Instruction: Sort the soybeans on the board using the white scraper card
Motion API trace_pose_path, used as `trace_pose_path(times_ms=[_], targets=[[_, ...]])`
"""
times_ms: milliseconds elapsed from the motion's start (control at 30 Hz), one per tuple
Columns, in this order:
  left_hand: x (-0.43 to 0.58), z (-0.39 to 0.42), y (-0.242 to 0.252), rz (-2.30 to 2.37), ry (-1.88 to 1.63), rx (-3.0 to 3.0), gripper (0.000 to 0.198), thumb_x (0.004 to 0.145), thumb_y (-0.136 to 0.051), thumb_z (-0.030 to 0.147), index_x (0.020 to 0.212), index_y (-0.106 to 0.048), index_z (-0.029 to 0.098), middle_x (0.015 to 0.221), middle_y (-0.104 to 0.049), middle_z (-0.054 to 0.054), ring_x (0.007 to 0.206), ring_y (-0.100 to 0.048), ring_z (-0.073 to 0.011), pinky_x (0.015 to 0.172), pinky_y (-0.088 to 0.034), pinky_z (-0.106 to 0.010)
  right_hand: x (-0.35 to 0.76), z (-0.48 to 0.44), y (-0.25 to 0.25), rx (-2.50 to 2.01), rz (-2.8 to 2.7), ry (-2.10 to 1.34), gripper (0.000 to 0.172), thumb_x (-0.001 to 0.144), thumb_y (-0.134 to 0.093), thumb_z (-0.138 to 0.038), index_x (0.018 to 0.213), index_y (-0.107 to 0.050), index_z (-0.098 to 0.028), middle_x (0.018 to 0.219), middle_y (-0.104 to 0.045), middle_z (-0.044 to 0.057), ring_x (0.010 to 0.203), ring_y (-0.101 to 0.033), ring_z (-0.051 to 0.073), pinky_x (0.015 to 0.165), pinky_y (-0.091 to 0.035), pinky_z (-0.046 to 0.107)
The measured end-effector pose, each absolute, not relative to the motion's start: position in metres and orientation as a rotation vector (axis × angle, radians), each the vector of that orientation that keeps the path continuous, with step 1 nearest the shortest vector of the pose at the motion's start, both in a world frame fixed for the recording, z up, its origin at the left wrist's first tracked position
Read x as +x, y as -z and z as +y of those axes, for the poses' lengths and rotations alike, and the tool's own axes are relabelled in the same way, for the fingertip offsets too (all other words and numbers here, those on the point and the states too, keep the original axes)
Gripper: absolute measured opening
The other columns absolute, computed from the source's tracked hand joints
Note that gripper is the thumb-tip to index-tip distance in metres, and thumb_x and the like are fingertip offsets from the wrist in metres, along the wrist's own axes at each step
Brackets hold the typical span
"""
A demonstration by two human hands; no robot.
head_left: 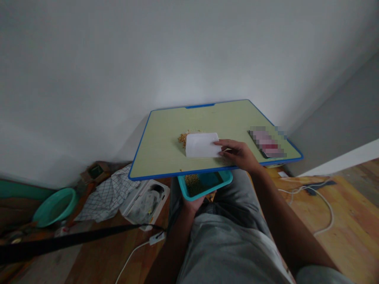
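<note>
A white rectangular piece, like a scraper or shallow tray, is pinched in my right hand above the pale green tabletop. Small yellow-brown beans or grains lie in a pile at its left side, with a few crumbs behind. Under the table's front edge, my left hand holds a teal plastic tray from below. More of the grains rest inside the tray, mostly at its left.
A phone-like device, partly pixelated, lies on the table's right side. On the floor at left are a teal basin, a checked cloth and a white box. White cables run over the floor at right.
</note>
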State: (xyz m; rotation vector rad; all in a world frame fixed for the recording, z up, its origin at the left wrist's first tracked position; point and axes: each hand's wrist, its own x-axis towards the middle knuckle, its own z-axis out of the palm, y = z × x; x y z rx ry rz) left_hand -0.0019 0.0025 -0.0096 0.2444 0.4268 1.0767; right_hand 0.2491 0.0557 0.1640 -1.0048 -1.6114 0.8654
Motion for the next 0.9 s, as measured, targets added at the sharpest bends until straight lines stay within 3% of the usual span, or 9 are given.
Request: trace_pose_path(times_ms=[200, 333, 500, 667, 900], targets=[[-0.010, 0.006, 0.007, 0.457, -1.145, 0.191, 0.068, 0.108, -0.031, 0.068, 0.126, -0.086, 0.032, 0.163, -0.066, -0.007, 0.154, -0.055, -0.0425, 0.123, -0.042, -0.078, 0.241, 0.054, -0.165, -0.976, -1.643, -0.863, 0.039, 0.089, -0.082, -0.030, 0.127, -0.086, -0.031, 0.139, -0.080, 0.010, 0.095, -0.077, 0.019, 0.083, -0.069, 0.035], [-0.006, 0.004, -0.006, 0.368, -1.144, 0.254, 0.065, 0.107, -0.040, 0.068, 0.151, -0.072, 0.032, 0.174, -0.054, -0.010, 0.162, -0.044, -0.0416, 0.125, -0.039, -0.078, 0.237, 0.052, -0.166, -0.941, -1.668, -0.885, 0.037, 0.090, -0.081, -0.029, 0.127, -0.086, -0.031, 0.138, -0.081, 0.009, 0.095, -0.077, 0.019, 0.084, -0.069, 0.034], [-0.003, 0.002, -0.014, 0.396, -1.143, 0.241, 0.064, 0.107, -0.042, 0.067, 0.153, -0.070, 0.033, 0.175, -0.052, -0.010, 0.164, -0.042, -0.0425, 0.122, -0.043, -0.079, 0.235, 0.053, -0.167, -0.944, -1.680, -0.907, 0.036, 0.089, -0.083, -0.032, 0.124, -0.087, -0.028, 0.133, -0.082, 0.011, 0.095, -0.079, 0.020, 0.084, -0.069, 0.034], [-0.003, 0.005, -0.010, 0.398, -1.140, 0.248, 0.066, 0.107, -0.040, 0.070, 0.159, -0.064, 0.038, 0.176, -0.051, -0.008, 0.164, -0.043, -0.0400, 0.126, -0.038, -0.078, 0.232, 0.054, -0.169, -0.917, -1.705, -0.927, 0.034, 0.090, -0.080, -0.029, 0.123, -0.088, -0.028, 0.126, -0.084, 0.009, 0.092, -0.078, 0.018, 0.081, -0.067, 0.031], [-0.002, 0.005, -0.008, 0.387, -1.138, 0.202, 0.072, 0.107, -0.032, 0.072, 0.157, -0.067, 0.032, 0.177, -0.050, -0.010, 0.164, -0.043, -0.0401, 0.128, -0.036, -0.076, 0.235, 0.055, -0.168, -0.886, -1.708, -0.989, 0.033, 0.088, -0.082, -0.025, 0.120, -0.089, -0.026, 0.113, -0.085, 0.007, 0.086, -0.075, 0.016, 0.076, -0.063, 0.027]])
